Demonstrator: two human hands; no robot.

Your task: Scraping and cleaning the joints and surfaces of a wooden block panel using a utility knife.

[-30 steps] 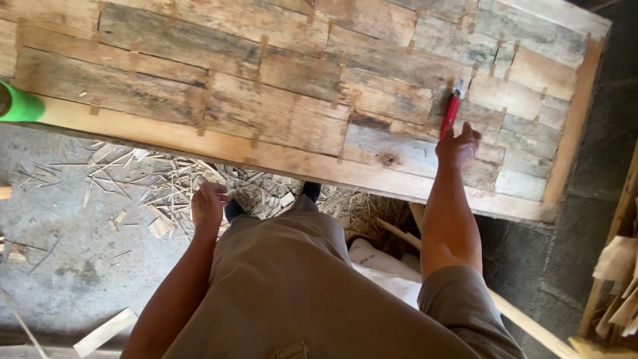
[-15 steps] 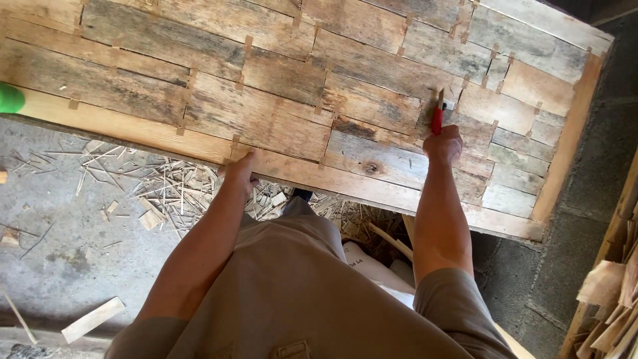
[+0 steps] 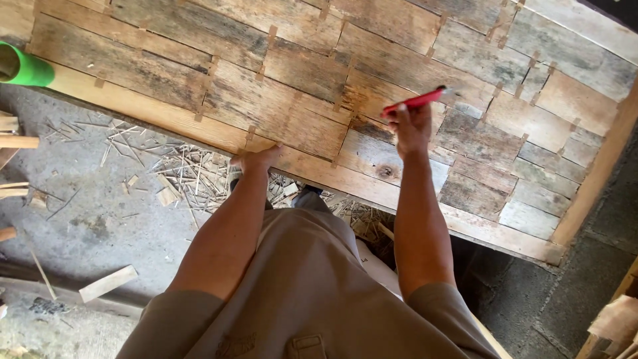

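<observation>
A large panel of weathered wooden planks (image 3: 292, 100) lies in front of me, its boards joined by small wooden pegs. My left hand (image 3: 256, 158) rests on the pale near edge of the panel, fingers curled over the rim. My right hand (image 3: 412, 126) is raised above the middle of the panel and grips a red-handled tool (image 3: 415, 101) held roughly level, its tip pointing right. What kind of tool it is cannot be told.
A bright green cylinder (image 3: 23, 65) sits at the panel's left end. Wood splinters and offcuts (image 3: 179, 174) litter the concrete floor below the edge. A loose wooden strip (image 3: 108, 283) lies near my left leg. More timber stands at the lower right (image 3: 615, 319).
My left hand rose from near the floor debris onto the panel's near edge. My right hand shifted left across the boards, turning the red tool from upright to level.
</observation>
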